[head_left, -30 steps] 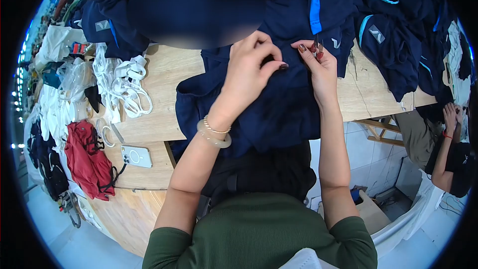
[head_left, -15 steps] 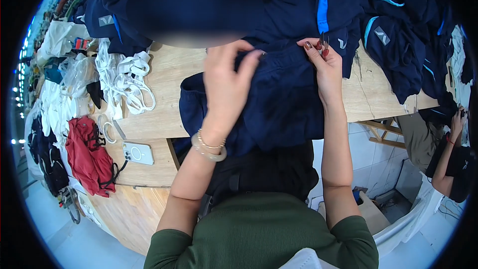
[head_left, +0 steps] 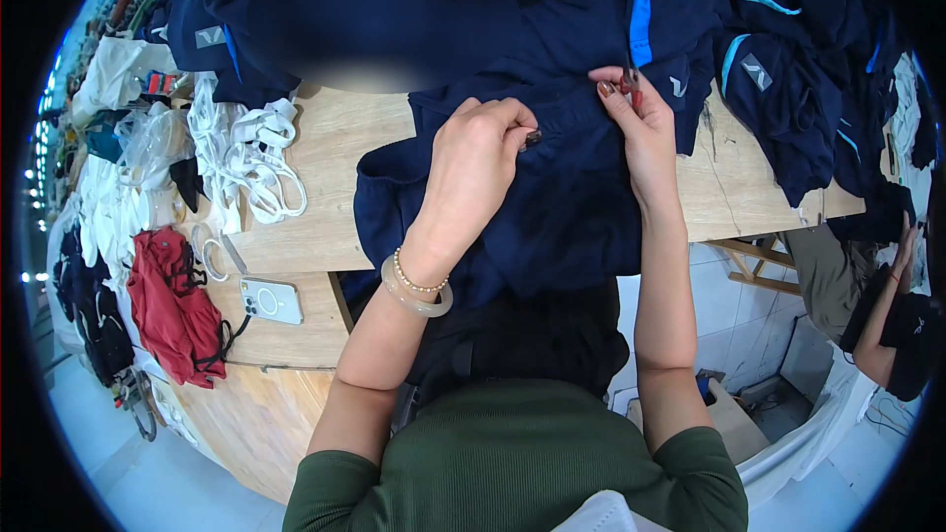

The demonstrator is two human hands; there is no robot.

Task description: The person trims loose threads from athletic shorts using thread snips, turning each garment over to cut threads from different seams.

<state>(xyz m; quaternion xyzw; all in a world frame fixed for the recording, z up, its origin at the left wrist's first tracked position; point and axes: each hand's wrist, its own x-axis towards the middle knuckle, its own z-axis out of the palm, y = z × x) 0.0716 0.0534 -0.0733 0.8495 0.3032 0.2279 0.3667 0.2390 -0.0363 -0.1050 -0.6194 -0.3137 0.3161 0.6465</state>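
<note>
A navy garment [head_left: 562, 202] with a gathered waistband lies at the table's front edge, hanging toward my lap. Over its waistband, my left hand [head_left: 478, 153] is closed in a pinch, thumb and forefinger together. Whether cloth or a thread is between those fingertips cannot be made out. My right hand [head_left: 645, 133] is wrapped round small red-handled thread snips [head_left: 633, 89], their blades pointing away from me. The thumb of that hand rests near the garment's right end.
More navy garments [head_left: 778, 99] with blue strips are heaped across the back and right. To the left lie white straps [head_left: 251, 163], a red cloth bag [head_left: 172, 305] and a phone [head_left: 271, 301]. Another person's arm [head_left: 887, 296] shows at far right.
My left hand has come down and slightly right onto the waistband, its thumb and fingers closing from apart to a pinch. My right hand, with the snips, has barely shifted.
</note>
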